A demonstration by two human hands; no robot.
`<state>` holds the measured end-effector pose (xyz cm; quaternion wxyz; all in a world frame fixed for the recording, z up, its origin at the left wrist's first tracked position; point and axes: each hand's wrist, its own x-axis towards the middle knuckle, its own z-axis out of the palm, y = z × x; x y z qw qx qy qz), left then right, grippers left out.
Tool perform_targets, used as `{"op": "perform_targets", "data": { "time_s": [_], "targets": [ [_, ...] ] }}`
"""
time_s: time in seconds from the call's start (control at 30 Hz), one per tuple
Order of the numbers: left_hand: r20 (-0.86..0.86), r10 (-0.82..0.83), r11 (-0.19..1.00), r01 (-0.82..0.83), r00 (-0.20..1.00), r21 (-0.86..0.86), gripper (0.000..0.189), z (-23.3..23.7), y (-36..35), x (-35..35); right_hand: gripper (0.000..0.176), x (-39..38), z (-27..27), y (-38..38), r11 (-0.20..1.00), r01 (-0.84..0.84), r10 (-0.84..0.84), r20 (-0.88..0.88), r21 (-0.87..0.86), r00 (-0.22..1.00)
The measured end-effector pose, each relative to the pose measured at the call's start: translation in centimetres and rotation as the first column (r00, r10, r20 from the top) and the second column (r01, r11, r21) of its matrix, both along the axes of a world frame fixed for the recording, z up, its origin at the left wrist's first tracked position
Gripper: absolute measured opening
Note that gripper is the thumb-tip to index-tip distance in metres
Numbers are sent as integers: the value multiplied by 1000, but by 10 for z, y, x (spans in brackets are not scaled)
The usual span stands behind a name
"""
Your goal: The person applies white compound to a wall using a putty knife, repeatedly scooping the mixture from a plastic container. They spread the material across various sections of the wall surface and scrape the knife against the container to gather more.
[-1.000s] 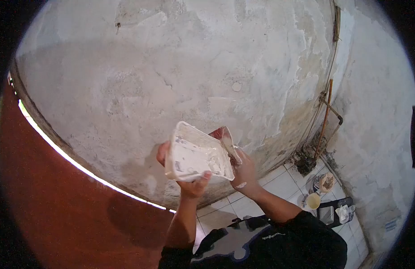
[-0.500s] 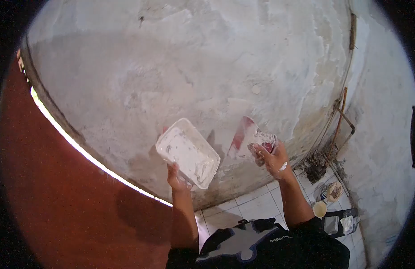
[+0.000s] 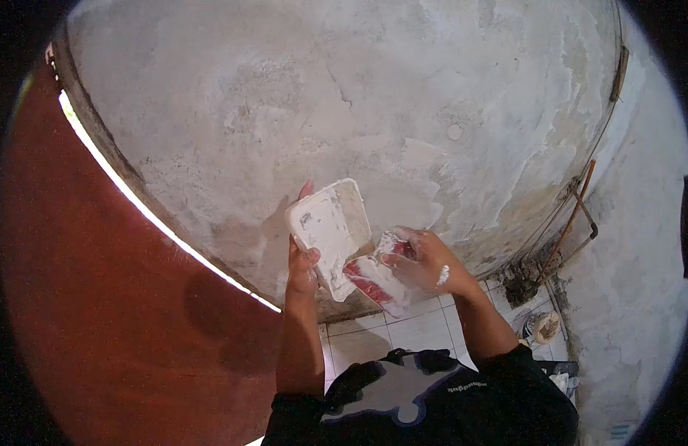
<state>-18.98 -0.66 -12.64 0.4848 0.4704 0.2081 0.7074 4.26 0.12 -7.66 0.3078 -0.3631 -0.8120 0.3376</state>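
My left hand (image 3: 303,269) grips a white rectangular plastic tub (image 3: 330,230) by its side, thumb on the near edge and a fingertip showing at the far edge. White paste coats the inside of the tub, which is tilted toward me. In my right hand (image 3: 424,264) is a red putty scraper (image 3: 370,286) with a wide blade, smeared with white paste. Its blade lies against or just beside the tub's right lower rim; actual contact is hard to make out. White paste also sticks to my right wrist.
A patchy plastered wall (image 3: 269,111) fills the view ahead. At the left is a red-brown surface (image 3: 136,312) with a bright gap along it. Pipes (image 3: 582,201) stand in the right corner above rubble (image 3: 521,286). A paste-smeared container (image 3: 542,327) sits on white floor tiles (image 3: 422,329).
The scraper has come away from the wall area, down and left to the tub's edge, with its blade turned. The tub has tilted in my left hand. The camera view has shifted slightly.
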Motion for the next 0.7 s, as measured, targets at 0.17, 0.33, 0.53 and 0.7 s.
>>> {"op": "perform_targets", "data": {
  "time_s": [0.17, 0.33, 0.53, 0.7],
  "targets": [
    [-84, 62, 998, -60, 995, 34, 102, 9, -1, 8, 26, -26, -8, 9, 979, -185, 178, -87, -82, 980],
    [-154, 173, 982, -157, 973, 107, 101, 3, -5, -3, 20, -44, -37, 17, 915, -344, 283, -274, -209, 919],
    [-17, 393, 902, -389, 919, -185, 96, -54, -25, -13, 20, -52, -57, 25, 806, -407, 259, -361, -431, 896],
    [-8, 453, 887, -452, 891, -92, 75, -64, -28, -19, 23, -50, -67, 32, 580, -567, 107, -635, -585, 765]
  ]
}}
